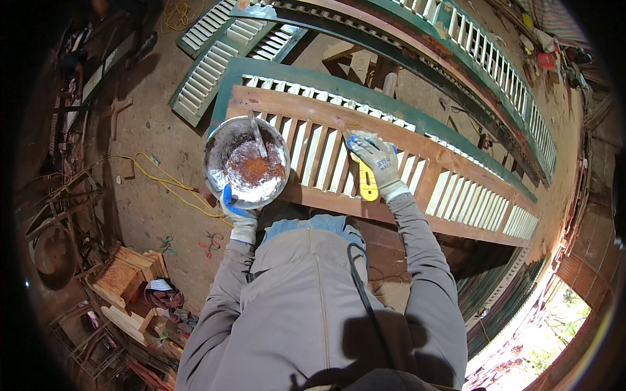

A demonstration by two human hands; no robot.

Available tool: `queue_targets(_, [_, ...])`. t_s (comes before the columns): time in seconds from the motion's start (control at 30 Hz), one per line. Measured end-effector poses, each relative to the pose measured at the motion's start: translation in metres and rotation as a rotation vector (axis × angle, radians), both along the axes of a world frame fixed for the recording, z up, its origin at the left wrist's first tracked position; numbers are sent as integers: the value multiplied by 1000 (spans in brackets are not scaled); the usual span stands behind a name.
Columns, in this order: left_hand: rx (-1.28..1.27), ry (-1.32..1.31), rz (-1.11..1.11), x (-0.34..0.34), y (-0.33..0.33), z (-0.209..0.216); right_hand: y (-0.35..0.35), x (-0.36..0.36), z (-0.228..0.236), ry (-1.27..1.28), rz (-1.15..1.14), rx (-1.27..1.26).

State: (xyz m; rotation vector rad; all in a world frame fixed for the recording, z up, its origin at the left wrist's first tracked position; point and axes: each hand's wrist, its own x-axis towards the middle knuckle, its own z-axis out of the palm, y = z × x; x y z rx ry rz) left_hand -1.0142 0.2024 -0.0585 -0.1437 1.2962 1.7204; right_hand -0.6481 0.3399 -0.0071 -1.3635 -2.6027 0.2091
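My left hand point(238, 216), in a grey-white glove with blue fingertips, grips the near rim of a round metal bowl point(215, 171). Reddish-brown paste point(251, 168) lies in the bowl, and a flat grey spatula point(259, 138) leans against its far inner wall. In the same kind of glove, my right hand point(375, 156) is closed around a yellow-handled putty knife point(368, 186). Its blade is mostly hidden by the hand. That hand is over the upper rail of a brown wooden louvred shutter point(430, 156), whose pale slats show below.
Green louvred shutters point(208, 75) lie behind, and long green frames point(482, 49) stretch across the far right. A yellow cord point(173, 182) runs over the floor on the left. Red-handled pliers point(210, 244) and wooden boxes point(124, 277) are at the lower left.
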Motion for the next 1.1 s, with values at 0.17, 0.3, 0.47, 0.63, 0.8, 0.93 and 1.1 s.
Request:
queue_targets(0.17, [-40, 135, 12, -3, -10, -13, 19, 0, 11, -11, -75, 91])
queue_targets(0.3, [-61, 123, 24, -5, -9, -20, 19, -3, -19, -133, -95, 69])
queue_targets(0.47, [-34, 76, -13, 7, 4, 14, 2, -4, 9, 0, -97, -35])
queue_targets(0.63, [-91, 605, -147, 3, -19, -21, -28, -25, 38, 339, -203, 52])
queue_targets(0.8, [80, 1036, -364, 20, -8, -20, -35, -93, 99, 364, -23, -67])
queue_targets(0.93, [266, 1117, -512, 32, 27, -3, -31, -125, 105, 108, 154, -38])
queue_targets(1.1, [287, 779, -571, 55, 60, 33, -27, -145, 80, -10, 148, 7])
